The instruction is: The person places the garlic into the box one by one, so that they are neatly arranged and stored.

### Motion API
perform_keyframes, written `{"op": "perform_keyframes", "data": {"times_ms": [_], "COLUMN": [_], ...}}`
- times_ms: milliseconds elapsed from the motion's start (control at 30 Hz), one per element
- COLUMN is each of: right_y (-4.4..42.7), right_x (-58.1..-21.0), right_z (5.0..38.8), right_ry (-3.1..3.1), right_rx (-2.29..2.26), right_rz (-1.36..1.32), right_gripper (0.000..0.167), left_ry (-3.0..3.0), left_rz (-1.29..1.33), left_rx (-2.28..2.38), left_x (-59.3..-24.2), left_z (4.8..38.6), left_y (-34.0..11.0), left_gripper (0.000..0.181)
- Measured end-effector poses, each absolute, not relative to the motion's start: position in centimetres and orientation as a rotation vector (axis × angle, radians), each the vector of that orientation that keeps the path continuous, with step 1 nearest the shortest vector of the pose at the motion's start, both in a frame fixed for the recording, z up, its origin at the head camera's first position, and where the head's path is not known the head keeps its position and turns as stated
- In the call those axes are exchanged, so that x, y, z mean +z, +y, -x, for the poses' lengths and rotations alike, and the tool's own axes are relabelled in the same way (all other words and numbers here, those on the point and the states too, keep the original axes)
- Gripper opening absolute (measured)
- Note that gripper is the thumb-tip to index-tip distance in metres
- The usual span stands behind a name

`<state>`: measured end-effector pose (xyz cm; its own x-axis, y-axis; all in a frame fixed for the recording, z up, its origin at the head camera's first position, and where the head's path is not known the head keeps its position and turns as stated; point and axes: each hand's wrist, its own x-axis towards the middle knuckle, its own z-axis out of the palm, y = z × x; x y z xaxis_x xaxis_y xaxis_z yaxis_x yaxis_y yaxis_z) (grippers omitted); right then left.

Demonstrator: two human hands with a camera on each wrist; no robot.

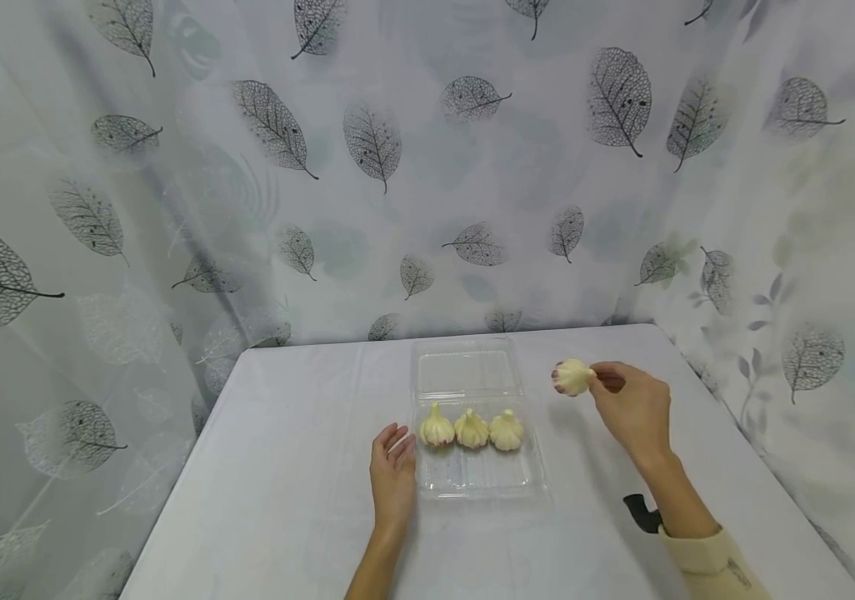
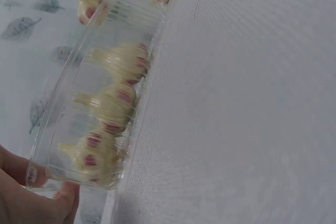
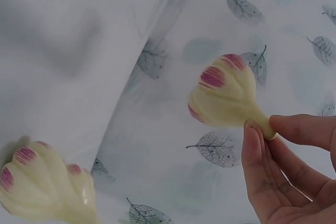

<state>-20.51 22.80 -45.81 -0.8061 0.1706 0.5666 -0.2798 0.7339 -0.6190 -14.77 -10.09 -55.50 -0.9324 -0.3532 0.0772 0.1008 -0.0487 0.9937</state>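
My right hand [image 1: 633, 408] pinches a garlic bulb [image 1: 572, 377] by its stem, in the air to the right of a clear plastic box [image 1: 472, 483]. The bulb [image 3: 223, 93] is pale yellow with purple patches. Three more bulbs stand in a row in the box, the middle one [image 1: 472, 430] between the two others. My left hand [image 1: 393, 479] rests against the box's left side, its fingers loosely bent; in the left wrist view its fingertips touch the box's end. Another garlic bulb [image 3: 47, 184] lies on the table in the right wrist view; the head view does not show it.
The box's hinged lid [image 1: 465, 367] lies folded back, away from me. A white cloth covers the table [image 1: 307, 467]. Behind and beside it hangs a leaf-patterned curtain [image 1: 412, 150]. A black strap [image 1: 642, 512] is on the right wrist, by a beige sleeve.
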Motion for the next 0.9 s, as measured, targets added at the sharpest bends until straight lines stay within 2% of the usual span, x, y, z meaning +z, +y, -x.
{"op": "perform_keyframes", "data": {"times_ms": [900], "right_y": [21.1], "right_x": [-45.4], "right_z": [17.9], "right_ry": [-2.299], "right_rx": [0.963], "right_rz": [-0.146], "right_gripper": [0.016], "left_ry": [-1.947], "left_rz": [-0.277], "left_rx": [-2.023], "left_x": [-55.4], "left_z": [14.7], "left_y": [-10.1], "left_gripper": [0.048]}}
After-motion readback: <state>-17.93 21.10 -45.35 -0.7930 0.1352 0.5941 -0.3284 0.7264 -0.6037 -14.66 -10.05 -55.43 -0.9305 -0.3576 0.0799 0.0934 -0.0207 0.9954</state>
